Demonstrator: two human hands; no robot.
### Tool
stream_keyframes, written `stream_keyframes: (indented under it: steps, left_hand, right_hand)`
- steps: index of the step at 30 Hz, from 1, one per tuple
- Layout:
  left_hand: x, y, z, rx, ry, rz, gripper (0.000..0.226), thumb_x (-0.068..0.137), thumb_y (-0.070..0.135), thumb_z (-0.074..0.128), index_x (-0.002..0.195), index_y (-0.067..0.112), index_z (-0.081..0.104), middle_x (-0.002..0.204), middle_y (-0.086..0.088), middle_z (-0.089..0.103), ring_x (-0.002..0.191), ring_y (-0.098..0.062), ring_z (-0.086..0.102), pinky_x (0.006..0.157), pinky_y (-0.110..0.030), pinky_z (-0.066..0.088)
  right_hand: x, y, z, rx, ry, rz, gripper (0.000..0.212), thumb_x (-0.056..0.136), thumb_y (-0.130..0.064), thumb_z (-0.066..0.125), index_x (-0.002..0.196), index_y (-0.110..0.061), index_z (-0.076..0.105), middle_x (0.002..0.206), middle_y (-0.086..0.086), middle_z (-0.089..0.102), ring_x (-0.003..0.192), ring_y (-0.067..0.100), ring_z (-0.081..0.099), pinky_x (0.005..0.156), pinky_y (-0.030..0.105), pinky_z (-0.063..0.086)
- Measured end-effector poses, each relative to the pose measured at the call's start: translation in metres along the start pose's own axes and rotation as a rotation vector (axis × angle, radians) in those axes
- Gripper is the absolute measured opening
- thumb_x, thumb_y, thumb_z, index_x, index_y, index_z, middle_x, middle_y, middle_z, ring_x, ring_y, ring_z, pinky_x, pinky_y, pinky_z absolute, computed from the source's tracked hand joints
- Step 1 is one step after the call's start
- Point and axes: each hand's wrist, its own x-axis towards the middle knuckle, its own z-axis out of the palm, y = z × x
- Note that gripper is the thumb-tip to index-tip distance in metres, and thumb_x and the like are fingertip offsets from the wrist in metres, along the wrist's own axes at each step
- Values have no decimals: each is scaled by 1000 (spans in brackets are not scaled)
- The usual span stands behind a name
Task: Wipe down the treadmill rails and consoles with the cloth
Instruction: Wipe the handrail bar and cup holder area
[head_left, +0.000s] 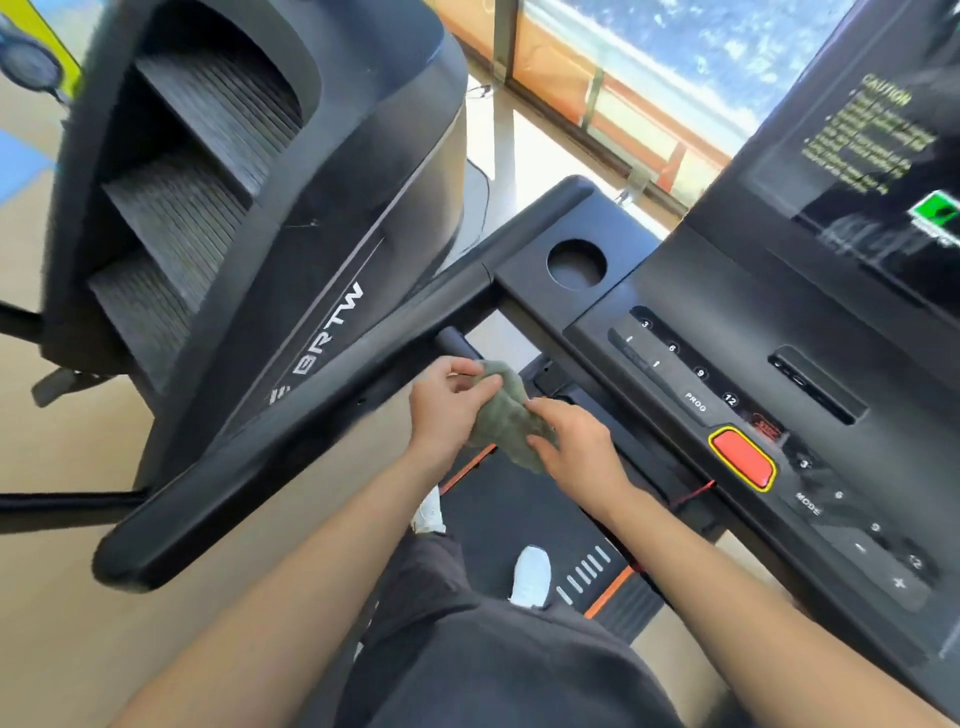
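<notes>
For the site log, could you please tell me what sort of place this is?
Most likely a gym: a treadmill console with a red stop button, a BRTW stair-climber beside it, and a treadmill belt underfoot.

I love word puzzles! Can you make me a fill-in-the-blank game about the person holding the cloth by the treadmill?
1. The left hand and right hand both hold a cloth whose colour is ____.
2. The big button on the console is ____ with a yellow edge.
3. The person's shoes are ____.
4. The console numbers run 3, 6, 9, then ____.
Missing words: green; red; white; 12.
</notes>
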Motion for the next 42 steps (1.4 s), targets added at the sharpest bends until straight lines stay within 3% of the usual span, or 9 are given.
stream_keyframes:
  steps: [5, 8, 13, 18, 25, 29, 31, 35, 42]
  left_hand:
    - [55, 37, -33, 111, -165, 116, 30, 81, 5, 77, 100, 27, 70, 97, 2, 75, 84, -11, 71, 69, -23, 56]
    - [80, 49, -46, 130, -247, 145, 33, 83, 2, 73, 105, 26, 70, 101, 5, 73, 86, -9, 70, 72, -21, 57]
    - [122, 62, -52, 142, -326, 195, 32, 84, 3, 75, 100, 29, 70, 100, 0, 73, 86, -16, 70, 75, -25, 58]
    - [148, 93, -40, 145, -388, 299, 28, 85, 9, 79, 101, 30, 69, 100, 8, 70, 82, -6, 63, 76, -22, 56]
    - [187, 127, -6, 316, -394, 401, 45, 83, 19, 80, 124, 28, 66, 117, 9, 66, 98, -15, 66, 93, -39, 57]
    - [191, 114, 10, 789, -340, 432, 64, 83, 29, 79, 141, 35, 55, 152, -3, 41, 130, -29, 44, 108, -38, 43]
    - [188, 98, 12, 831, -304, 492, 62, 85, 29, 78, 142, 35, 55, 158, -3, 33, 132, -30, 33, 110, -39, 38]
    - [193, 77, 7, 679, -379, 557, 48, 89, 24, 75, 136, 23, 65, 145, -3, 57, 130, -28, 50, 111, -33, 36]
    - [221, 94, 36, 695, -461, 552, 54, 95, 26, 69, 147, 19, 55, 152, -6, 52, 141, -23, 47, 117, -36, 36]
  right_hand:
    - [54, -31, 15, -29, -48, 55, 59, 89, -8, 69, 145, -19, 52, 142, -3, 57, 127, 23, 52, 106, 40, 43]
    - [81, -48, 23, -70, -76, 122, 55, 94, -15, 65, 146, -24, 49, 131, -4, 59, 119, 21, 52, 100, 36, 44]
    - [109, -62, 19, -66, 71, 193, 8, 89, -14, 64, 96, -15, 68, 84, -6, 59, 87, 21, 59, 76, 33, 46]
    - [126, -66, -17, -38, 335, 175, 17, 82, -4, 71, 94, -15, 74, 83, -8, 62, 76, 10, 55, 73, 21, 43]
    - [162, -57, -66, -115, 497, 129, 21, 83, -4, 73, 102, -13, 75, 96, -1, 68, 91, 16, 60, 79, 19, 43]
    - [172, -46, -51, -249, 312, 117, 35, 86, -14, 75, 121, -12, 70, 118, 3, 68, 106, 29, 58, 90, 42, 53]
    - [174, -41, -36, -228, 246, 82, 42, 88, -16, 75, 129, -10, 66, 132, 5, 65, 117, 33, 57, 100, 44, 50]
    - [180, -25, -17, -227, 210, 44, 48, 94, -17, 69, 140, -7, 58, 148, 10, 53, 141, 31, 44, 117, 43, 37]
    - [216, -3, -49, -403, 43, 101, 57, 108, -39, 28, 160, -14, 24, 167, 9, 16, 156, 22, 9, 127, 37, 4]
